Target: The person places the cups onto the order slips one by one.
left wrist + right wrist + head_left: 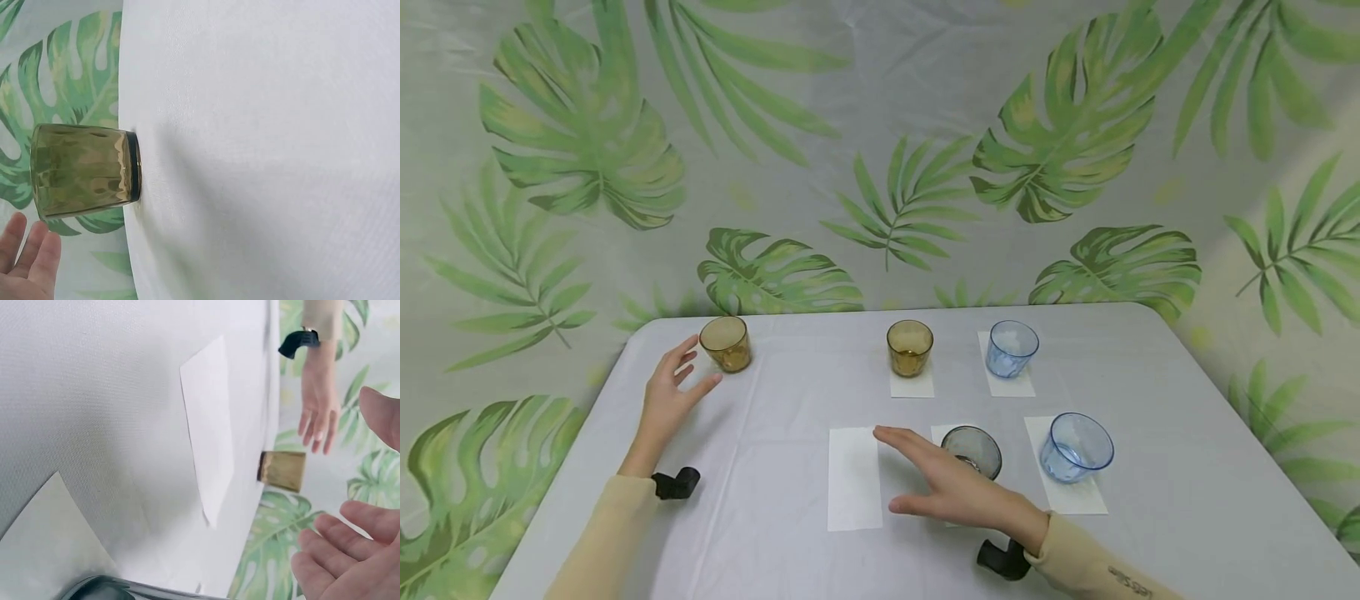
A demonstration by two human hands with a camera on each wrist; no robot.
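At the table's far left stands an amber glass [727, 346], upright; it also shows in the left wrist view as an amber tumbler [84, 170]. My left hand [668, 396] is beside that glass with fingers spread, holding nothing; whether a fingertip touches it I cannot tell. Over the table's near middle hovers my right hand [958, 483], thumb and fingers apart and nothing held. Behind it a grey glass [972, 450] is partly hidden, standing on a white paper. Just left of the right fingertips lies a bare white paper rectangle [854, 479].
A second amber glass [910, 350] stands on paper at the back middle. To its right is a blue glass [1012, 350] on its own paper. Nearer, another blue glass [1075, 450] stands on a paper. The white tabletop [790, 433] ends at a leaf-patterned backdrop [910, 192].
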